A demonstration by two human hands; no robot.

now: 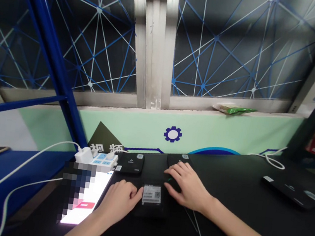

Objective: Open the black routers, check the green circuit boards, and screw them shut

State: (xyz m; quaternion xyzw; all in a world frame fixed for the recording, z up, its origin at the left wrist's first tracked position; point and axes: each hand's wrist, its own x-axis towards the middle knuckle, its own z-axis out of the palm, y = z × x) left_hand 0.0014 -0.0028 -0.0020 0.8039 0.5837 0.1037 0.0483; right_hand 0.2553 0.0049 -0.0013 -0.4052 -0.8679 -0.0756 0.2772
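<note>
My left hand (119,202) rests on the black table (244,208) with its fingers curled, the thumb touching the left edge of a small black box (151,201) that carries a white label. My right hand (187,186) lies just right of that box, fingers stretched forward and flat over another black device (177,160). A third black box (130,163) sits behind the left hand. A lit phone (87,198) lies left of the left hand.
A white power strip with a charger (96,158) stands at the table's back left, white cables (21,169) trailing off left. Another black device (290,191) lies at the right. A green packet (234,110) sits on the window ledge. A blue frame post (52,52) rises at left.
</note>
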